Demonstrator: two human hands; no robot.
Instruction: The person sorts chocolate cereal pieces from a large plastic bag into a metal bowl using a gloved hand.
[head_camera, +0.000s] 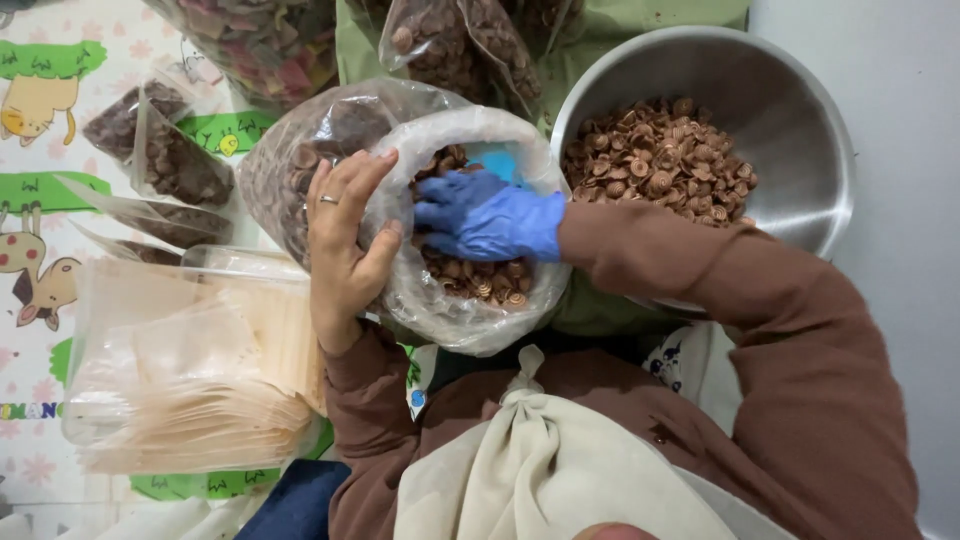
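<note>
On the cartoon-printed play mat (40, 120), read from its left edge to the right:

Mat: soft, flat, pale, printed with green grass strips and small animals.

Small packets: clear crinkled plastic packets (175, 160) of dark brown pieces lie near the mat's upper left.

Bag stack: a flat stack of empty clear plastic bags (190, 370) lies at the lower left, glossy and slightly fanned, just beside the left forearm.

Left hand: the bare left hand (345, 235), with a ring on one finger, is closed around the rolled rim of the open bag, fingers curled over its left edge.

Open bag: a thin, wrinkled, translucent plastic bag (470, 310) sits at the centre, its mouth rolled down; it holds small round ridged brown pieces (480, 278), button-like and ribbed.

Big sack: a larger clear plastic sack (285, 165) of the same brown pieces lies behind the left hand, touching the open bag.

Right hand: the right hand in a smooth blue glove (490, 220) is inside the bag mouth, fingers bent down among the pieces; whether it grips any, I cannot tell.

Bowl: a round, shiny steel bowl (800, 120) stands at the upper right, part-filled with a heap of the same brown pieces, resting on green cloth (600, 30).

Sleeves: both arms wear a soft reddish-brown knit.
</note>
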